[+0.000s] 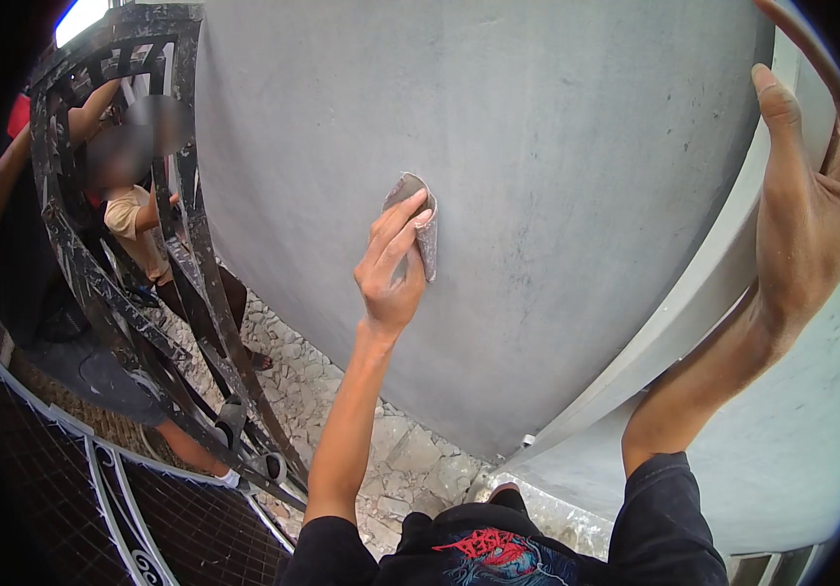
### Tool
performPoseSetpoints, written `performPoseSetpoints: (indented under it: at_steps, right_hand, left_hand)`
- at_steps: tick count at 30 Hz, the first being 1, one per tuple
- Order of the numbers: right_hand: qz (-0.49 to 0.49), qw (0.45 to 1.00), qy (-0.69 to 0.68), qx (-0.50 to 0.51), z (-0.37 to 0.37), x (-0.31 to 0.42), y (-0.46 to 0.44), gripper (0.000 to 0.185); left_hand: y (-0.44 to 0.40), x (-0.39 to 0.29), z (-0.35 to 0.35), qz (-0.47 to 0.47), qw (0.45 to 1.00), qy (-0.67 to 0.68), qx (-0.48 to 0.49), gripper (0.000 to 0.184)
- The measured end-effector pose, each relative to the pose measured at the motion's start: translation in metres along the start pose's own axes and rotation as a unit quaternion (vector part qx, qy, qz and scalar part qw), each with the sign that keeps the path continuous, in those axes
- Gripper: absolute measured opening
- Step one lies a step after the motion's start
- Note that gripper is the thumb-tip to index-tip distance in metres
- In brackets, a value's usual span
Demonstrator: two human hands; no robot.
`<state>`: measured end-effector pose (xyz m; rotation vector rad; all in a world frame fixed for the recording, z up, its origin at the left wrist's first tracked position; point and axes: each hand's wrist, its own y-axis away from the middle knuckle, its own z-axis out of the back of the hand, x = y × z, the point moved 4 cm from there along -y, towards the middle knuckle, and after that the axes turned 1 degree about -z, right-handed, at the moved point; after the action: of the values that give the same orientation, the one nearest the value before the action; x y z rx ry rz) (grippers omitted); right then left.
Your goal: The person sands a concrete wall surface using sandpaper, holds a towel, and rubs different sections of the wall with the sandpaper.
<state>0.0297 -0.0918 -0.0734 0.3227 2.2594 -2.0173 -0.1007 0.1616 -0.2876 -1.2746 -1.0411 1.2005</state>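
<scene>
My left hand (393,278) presses a folded sheet of sandpaper (429,252) against a smooth grey wall (557,156). Its fingers lie over the sheet, and one edge of the paper curls away from the wall. On the right, my right hand (803,220) leans near the pale vertical edge strip (733,234) of the wall, thumb pointing up and fingers stretched out. Nothing shows in that hand, and its fingertips run to the edge of the view. Pale dust coats its skin.
A black metal frame with curved bars (190,195) stands at the left, with two people beside and behind it. Broken rubble (400,459) covers the ground below the wall. White ornamental metalwork (112,488) lies at the lower left.
</scene>
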Motion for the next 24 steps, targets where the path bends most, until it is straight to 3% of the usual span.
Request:
performPoseSetpoints:
  at_steps: [2, 5, 9, 14, 17, 24]
  right_hand:
    - [-0.004, 1.000, 0.003, -0.003, -0.001, -0.001, 0.000, 0.046]
    - [-0.007, 1.000, 0.011, -0.008, -0.001, -0.001, -0.001, 0.045]
    - [-0.008, 1.000, 0.025, -0.012, -0.002, 0.000, 0.003, 0.045]
    - [-0.012, 0.999, 0.041, -0.016, -0.002, 0.001, 0.005, 0.044]
    - [-0.014, 0.999, 0.048, -0.020, -0.002, 0.002, 0.006, 0.044]
    - [-0.017, 0.998, 0.056, -0.033, -0.001, 0.005, 0.005, 0.043]
  left_hand:
    - [0.005, -0.002, -0.003, -0.084, 0.994, -0.065, -0.028, 0.035]
    - [0.008, 0.007, -0.011, -0.125, 0.985, -0.110, -0.043, 0.029]
    - [0.012, 0.022, -0.020, -0.135, 0.985, -0.095, -0.059, 0.031]
    - [0.022, 0.027, -0.027, -0.105, 0.991, -0.081, 0.033, 0.055]
    - [0.016, 0.012, -0.030, -0.125, 0.985, -0.108, 0.042, 0.060]
    - [-0.011, 0.008, -0.036, -0.083, 0.989, -0.115, 0.051, 0.056]
